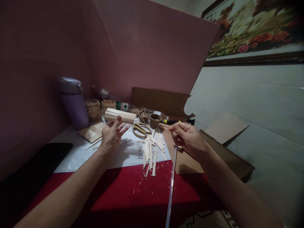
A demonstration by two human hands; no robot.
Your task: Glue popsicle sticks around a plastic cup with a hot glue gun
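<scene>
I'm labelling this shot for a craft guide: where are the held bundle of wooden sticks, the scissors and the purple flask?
Bundle of wooden sticks (123,116): head view, middle of its side.
Scissors (145,135): head view, where the handles meet.
Purple flask (75,108): head view, middle of its body.

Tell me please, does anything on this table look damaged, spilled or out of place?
Small wood scraps lie scattered over the red cloth, near the loose sticks, like spilled debris. The upright cardboard at the back has a ragged right edge, so it looks torn.
</scene>
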